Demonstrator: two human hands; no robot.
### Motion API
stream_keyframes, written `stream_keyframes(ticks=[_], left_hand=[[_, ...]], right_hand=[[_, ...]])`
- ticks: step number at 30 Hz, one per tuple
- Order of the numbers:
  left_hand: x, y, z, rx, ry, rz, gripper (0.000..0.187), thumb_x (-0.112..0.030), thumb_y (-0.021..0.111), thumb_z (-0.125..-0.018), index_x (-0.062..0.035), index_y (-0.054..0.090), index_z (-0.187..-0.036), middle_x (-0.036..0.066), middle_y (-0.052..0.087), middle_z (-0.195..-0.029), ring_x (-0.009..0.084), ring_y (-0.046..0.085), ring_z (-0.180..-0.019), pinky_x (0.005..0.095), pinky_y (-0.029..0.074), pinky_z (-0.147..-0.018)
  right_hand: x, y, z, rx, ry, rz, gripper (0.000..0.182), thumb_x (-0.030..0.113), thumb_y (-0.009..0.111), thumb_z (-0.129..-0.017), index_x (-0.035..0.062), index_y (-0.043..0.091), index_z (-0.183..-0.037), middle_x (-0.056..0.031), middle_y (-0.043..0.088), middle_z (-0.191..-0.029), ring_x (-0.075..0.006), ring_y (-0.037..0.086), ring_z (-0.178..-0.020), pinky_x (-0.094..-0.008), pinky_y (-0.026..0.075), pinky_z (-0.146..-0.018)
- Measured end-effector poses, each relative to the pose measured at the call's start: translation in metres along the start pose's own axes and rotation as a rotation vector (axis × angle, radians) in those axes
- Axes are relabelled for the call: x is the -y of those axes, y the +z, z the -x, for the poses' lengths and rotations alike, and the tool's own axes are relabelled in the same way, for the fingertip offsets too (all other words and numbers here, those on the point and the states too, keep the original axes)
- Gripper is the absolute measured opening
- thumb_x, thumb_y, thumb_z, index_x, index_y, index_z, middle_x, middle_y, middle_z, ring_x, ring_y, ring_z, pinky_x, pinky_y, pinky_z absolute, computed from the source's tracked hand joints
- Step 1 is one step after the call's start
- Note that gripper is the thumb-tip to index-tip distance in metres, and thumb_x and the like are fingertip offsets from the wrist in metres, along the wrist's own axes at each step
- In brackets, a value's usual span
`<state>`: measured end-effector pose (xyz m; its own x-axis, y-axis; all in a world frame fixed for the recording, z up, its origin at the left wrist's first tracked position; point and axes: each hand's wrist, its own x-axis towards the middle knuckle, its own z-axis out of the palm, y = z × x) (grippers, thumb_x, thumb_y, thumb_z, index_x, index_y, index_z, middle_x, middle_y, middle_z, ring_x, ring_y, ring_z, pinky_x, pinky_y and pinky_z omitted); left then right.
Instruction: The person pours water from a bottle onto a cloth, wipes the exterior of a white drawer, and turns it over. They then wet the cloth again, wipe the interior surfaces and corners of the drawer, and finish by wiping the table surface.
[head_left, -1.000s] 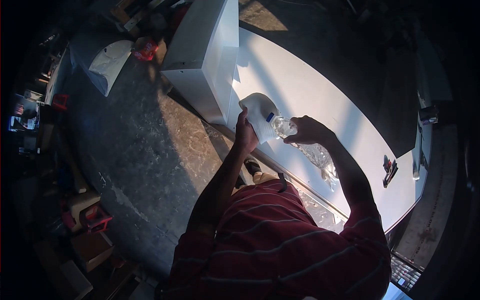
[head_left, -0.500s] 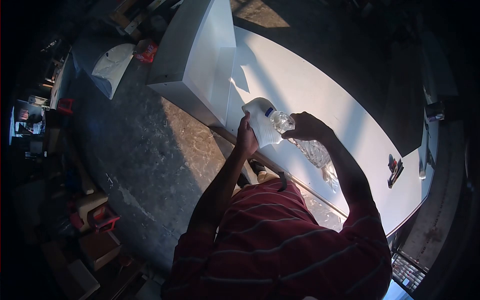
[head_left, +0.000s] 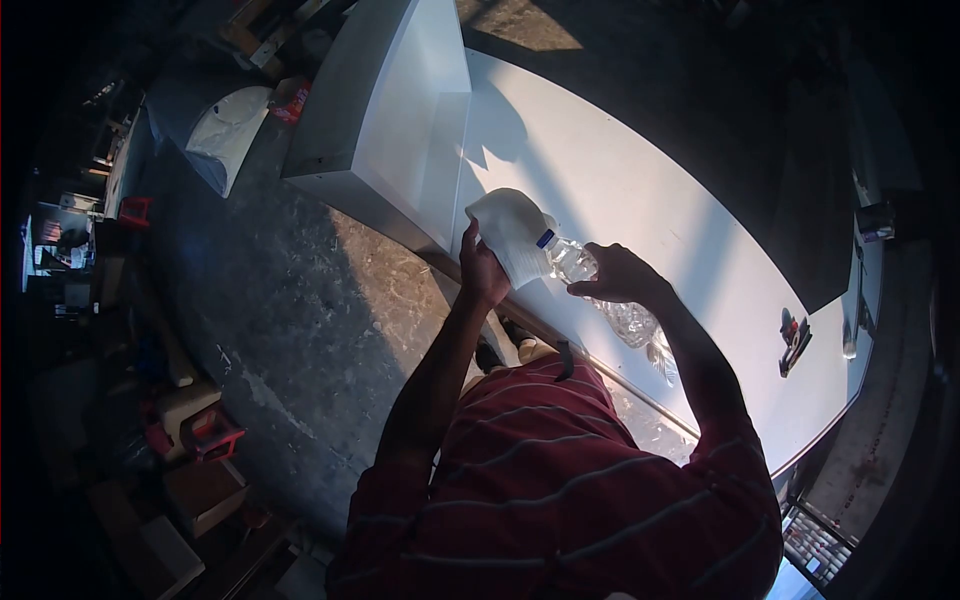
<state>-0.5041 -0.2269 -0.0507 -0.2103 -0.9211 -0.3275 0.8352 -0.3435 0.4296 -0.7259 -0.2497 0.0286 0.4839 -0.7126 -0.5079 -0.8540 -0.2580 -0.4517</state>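
My left hand (head_left: 484,268) grips the lower left edge of a white, ribbed, sheet-like piece (head_left: 512,232). In my right hand (head_left: 618,273) is a clear plastic bottle (head_left: 572,260) with a blue cap, tilted with its cap end toward the white piece. The cap lies close to the piece's right edge; whether they touch, I cannot tell. Below my right hand, crumpled clear plastic (head_left: 635,325) shows over the white board (head_left: 640,190).
An upright white box-like panel (head_left: 395,110) stands at the board's left end. A small dark and red tool (head_left: 795,343) lies on the board's right part. Red stools (head_left: 212,434), cardboard boxes (head_left: 205,495) and a white sheet (head_left: 228,135) are on the floor at left.
The white piece has spread wider and shifted slightly left with my left hand. My right hand and the bottle have moved a little right and down, away from it.
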Motion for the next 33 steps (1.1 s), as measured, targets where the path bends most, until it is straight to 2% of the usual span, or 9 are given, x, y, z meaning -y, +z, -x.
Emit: stream_keyframes(ticks=[6, 8, 13, 18, 23, 24, 26, 30, 33], left_hand=[[-0.003, 0.002, 0.001, 0.043, -0.021, 0.038, 0.076, -0.058, 0.043, -0.089, -0.0058, 0.028, -0.143, 0.016, 0.039, -0.14, 0.034, 0.04, -0.128, 0.0526, 0.031, -0.106], [-0.004, 0.0, 0.004, 0.064, -0.017, 0.026, 0.077, -0.058, 0.044, -0.089, -0.0054, 0.027, -0.143, 0.017, 0.039, -0.14, 0.0341, 0.04, -0.128, 0.0524, 0.032, -0.106], [-0.008, -0.004, 0.018, 0.084, -0.112, 0.012, 0.078, -0.06, 0.044, -0.089, -0.0064, 0.028, -0.142, 0.017, 0.039, -0.138, 0.0337, 0.041, -0.127, 0.0517, 0.035, -0.105], [-0.011, -0.006, 0.024, 0.051, -0.092, -0.05, 0.072, -0.058, 0.043, -0.091, -0.0073, 0.03, -0.141, 0.016, 0.042, -0.136, 0.0332, 0.044, -0.124, 0.052, 0.038, -0.102], [-0.017, -0.003, 0.031, 0.04, -0.109, -0.051, 0.068, -0.056, 0.041, -0.093, -0.0076, 0.031, -0.14, 0.015, 0.044, -0.134, 0.0329, 0.046, -0.122, 0.0525, 0.04, -0.1], [-0.017, -0.001, 0.033, 0.028, -0.113, -0.054, 0.066, -0.055, 0.04, -0.094, -0.0076, 0.031, -0.14, 0.014, 0.044, -0.134, 0.0328, 0.046, -0.122, 0.0528, 0.04, -0.1], [-0.024, 0.005, 0.036, 0.028, -0.118, -0.07, 0.065, -0.053, 0.039, -0.095, -0.0077, 0.031, -0.14, 0.014, 0.045, -0.133, 0.0327, 0.047, -0.121, 0.053, 0.04, -0.1], [-0.034, 0.021, 0.049, 0.06, -0.185, -0.012, 0.058, -0.047, 0.033, -0.098, -0.0077, 0.031, -0.14, 0.015, 0.045, -0.134, 0.0327, 0.046, -0.123, 0.0529, 0.039, -0.101], [-0.042, 0.035, 0.052, 0.119, -0.234, 0.045, 0.056, -0.044, 0.032, -0.099, -0.0077, 0.03, -0.141, 0.015, 0.043, -0.137, 0.0327, 0.045, -0.124, 0.0523, 0.037, -0.103]], right_hand=[[-0.032, 0.05, -0.006, -0.327, -0.067, -0.272, 0.074, 0.048, 0.072, -0.073, 0.0008, 0.046, -0.124, -0.0236, 0.066, -0.096, -0.037, 0.065, -0.092, -0.0445, 0.051, -0.082], [-0.048, 0.07, -0.012, -0.613, 0.009, -0.428, 0.069, 0.041, 0.073, -0.076, 0.0021, 0.043, -0.124, -0.0237, 0.064, -0.102, -0.0387, 0.063, -0.098, -0.0449, 0.05, -0.085], [-0.082, 0.1, -0.027, -1.017, 0.128, -0.661, 0.055, 0.028, 0.077, -0.075, -0.0003, 0.049, -0.114, -0.0209, 0.065, -0.102, -0.0348, 0.064, -0.097, -0.0419, 0.05, -0.083], [-0.12, 0.135, -0.047, -1.216, 0.139, -0.603, 0.059, 0.026, 0.08, -0.072, -0.0005, 0.05, -0.115, -0.0193, 0.059, -0.102, -0.0357, 0.06, -0.096, -0.0424, 0.048, -0.083], [-0.103, 0.135, -0.039, -1.386, 0.157, -0.39, 0.07, 0.028, 0.079, -0.074, -0.0001, 0.045, -0.129, -0.0185, 0.058, -0.104, -0.0328, 0.057, -0.101, -0.0405, 0.046, -0.085], [-0.099, 0.144, -0.036, -1.392, 0.159, -0.394, 0.07, 0.028, 0.079, -0.074, -0.0001, 0.045, -0.129, -0.0185, 0.058, -0.104, -0.0328, 0.057, -0.101, -0.0405, 0.046, -0.085], [-0.086, 0.176, -0.025, -1.414, 0.415, -0.912, 0.069, 0.041, 0.066, -0.084, 0.0012, 0.042, -0.134, -0.0162, 0.057, -0.113, -0.0284, 0.054, -0.108, -0.0379, 0.043, -0.09], [-0.017, 0.195, -0.01, -0.834, 0.026, -1.524, 0.079, 0.063, 0.035, -0.091, -0.002, 0.04, -0.136, -0.0146, 0.052, -0.127, -0.026, 0.052, -0.113, -0.0378, 0.04, -0.095], [0.046, 0.119, -0.009, -0.404, -0.166, -2.05, 0.08, 0.065, 0.039, -0.089, -0.0012, 0.042, -0.135, -0.0153, 0.054, -0.127, -0.0269, 0.05, -0.119, -0.0403, 0.038, -0.101]])
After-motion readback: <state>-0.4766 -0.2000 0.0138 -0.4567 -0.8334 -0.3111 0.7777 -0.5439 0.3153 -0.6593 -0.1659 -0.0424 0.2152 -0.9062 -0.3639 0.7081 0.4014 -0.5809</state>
